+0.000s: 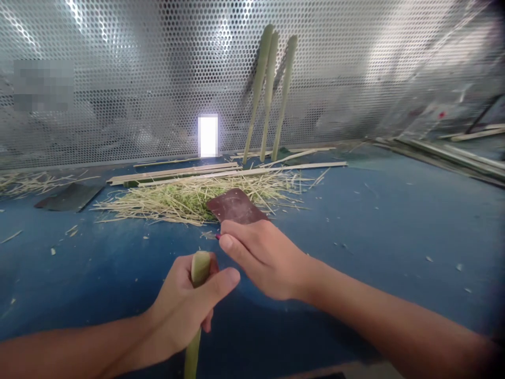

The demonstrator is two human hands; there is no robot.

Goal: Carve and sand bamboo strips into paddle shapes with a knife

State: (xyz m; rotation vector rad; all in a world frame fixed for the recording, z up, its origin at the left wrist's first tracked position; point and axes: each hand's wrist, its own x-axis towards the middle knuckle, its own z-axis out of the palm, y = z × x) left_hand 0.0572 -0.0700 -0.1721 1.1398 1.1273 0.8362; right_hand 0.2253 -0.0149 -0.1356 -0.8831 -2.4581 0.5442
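Observation:
My left hand (185,305) is wrapped round a pale green bamboo strip (199,268), whose rounded top end sticks up past my thumb while its lower part runs down out of view. My right hand (264,258) pinches a flat, dark reddish-brown scraper blade (234,206), held just above and to the right of the strip's end. Both hands hover over the blue table (394,221).
A heap of bamboo shavings (189,197) lies behind the hands, with long thin strips (221,172) at its back. Three shaped bamboo sticks (270,89) lean on the perforated metal wall (130,79). A dark flat sheet (69,197) lies left; more slats (473,134) sit far right.

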